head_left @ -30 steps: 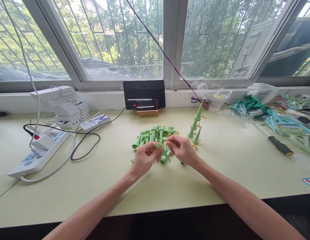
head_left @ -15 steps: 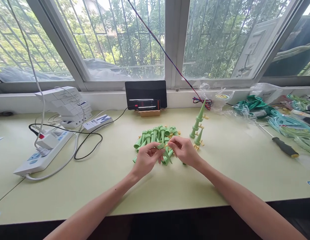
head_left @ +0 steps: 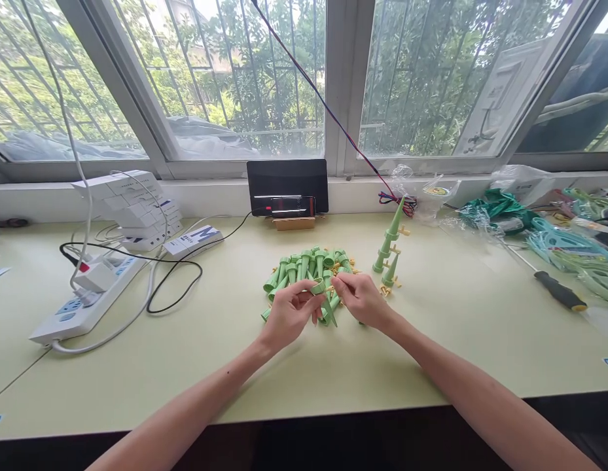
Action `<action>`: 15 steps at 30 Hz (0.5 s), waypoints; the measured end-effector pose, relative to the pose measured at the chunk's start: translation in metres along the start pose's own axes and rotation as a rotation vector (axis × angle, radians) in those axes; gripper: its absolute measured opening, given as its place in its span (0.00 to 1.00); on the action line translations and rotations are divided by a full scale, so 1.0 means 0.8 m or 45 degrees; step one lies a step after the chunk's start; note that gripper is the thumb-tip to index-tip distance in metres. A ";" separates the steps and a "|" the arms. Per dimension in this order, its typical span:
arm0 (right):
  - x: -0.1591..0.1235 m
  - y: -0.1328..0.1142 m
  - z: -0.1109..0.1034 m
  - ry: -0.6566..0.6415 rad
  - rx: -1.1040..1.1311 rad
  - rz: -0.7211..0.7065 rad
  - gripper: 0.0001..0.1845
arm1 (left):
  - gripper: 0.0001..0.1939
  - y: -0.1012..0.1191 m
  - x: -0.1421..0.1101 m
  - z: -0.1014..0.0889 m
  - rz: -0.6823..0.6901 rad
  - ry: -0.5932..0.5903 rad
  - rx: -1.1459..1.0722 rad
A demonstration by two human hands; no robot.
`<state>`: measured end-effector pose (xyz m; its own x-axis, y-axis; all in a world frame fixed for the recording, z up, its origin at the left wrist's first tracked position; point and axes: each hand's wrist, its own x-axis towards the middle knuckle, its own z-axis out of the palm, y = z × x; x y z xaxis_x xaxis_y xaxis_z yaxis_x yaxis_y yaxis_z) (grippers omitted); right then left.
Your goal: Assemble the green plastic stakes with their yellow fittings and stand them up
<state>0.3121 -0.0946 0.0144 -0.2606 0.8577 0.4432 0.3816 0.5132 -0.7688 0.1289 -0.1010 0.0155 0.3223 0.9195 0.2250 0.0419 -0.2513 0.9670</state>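
Note:
My left hand (head_left: 290, 315) is closed around a green plastic cone spike (head_left: 324, 299), its tip pointing down and to the right. My right hand (head_left: 363, 299) pinches a small yellow part at the spike's wide end; the part is mostly hidden by my fingers. Right behind both hands lies a pile of green spikes (head_left: 306, 269) with small yellow pieces among them. To the right stands a stack of nested spikes (head_left: 391, 237) fitted with yellow parts, and a single upright spike (head_left: 391, 269) is beside it.
A white power strip (head_left: 82, 299) with cables lies at the left beside stacked white boxes (head_left: 129, 204). A phone on a stand (head_left: 288, 206) sits at the back centre. A screwdriver (head_left: 559, 299) and green plastic-bagged items (head_left: 569, 239) occupy the right.
Both hands stay together on the spike and have shifted slightly right and down as the view drifted. The grip looks the same.

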 end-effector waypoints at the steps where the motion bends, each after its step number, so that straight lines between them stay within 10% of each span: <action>1: 0.000 0.000 0.000 0.001 -0.001 0.001 0.23 | 0.09 0.000 0.000 0.000 -0.001 -0.003 -0.001; 15: -0.003 -0.002 0.002 0.023 -0.009 -0.069 0.14 | 0.11 0.007 0.004 0.000 -0.027 0.031 -0.072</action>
<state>0.3104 -0.0974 0.0142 -0.2649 0.8291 0.4924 0.3735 0.5590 -0.7403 0.1298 -0.0996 0.0214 0.2991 0.9317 0.2062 -0.0054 -0.2144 0.9767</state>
